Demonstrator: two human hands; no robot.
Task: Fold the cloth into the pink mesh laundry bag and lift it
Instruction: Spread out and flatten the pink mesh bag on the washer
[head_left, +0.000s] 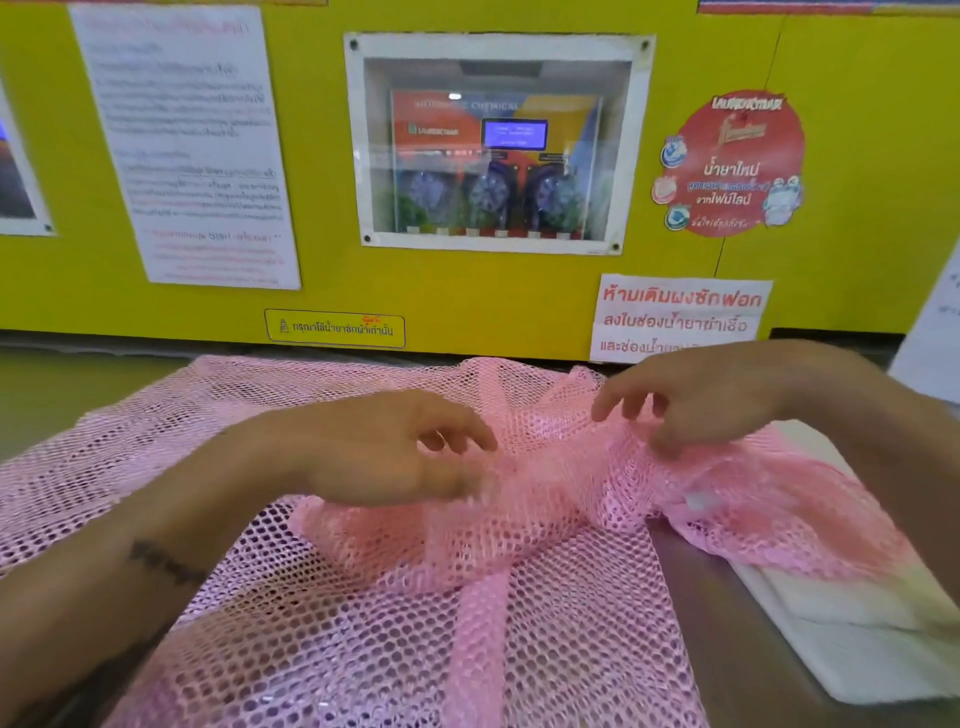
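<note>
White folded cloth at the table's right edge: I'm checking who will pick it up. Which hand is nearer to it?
Right. The right hand holds bunched pink mesh just above the cloth's far end. The left hand is over the mesh's middle, well to the cloth's left.

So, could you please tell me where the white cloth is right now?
In the head view, the white cloth lies flat at lower right, partly under the bunched edge of the pink bag, below the right hand.

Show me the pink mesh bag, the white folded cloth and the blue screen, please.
pink mesh bag (332, 613): head view, on its flat netting.
white folded cloth (852, 649): head view, on its bare top.
blue screen (514, 133): head view, on its lit middle.
</note>
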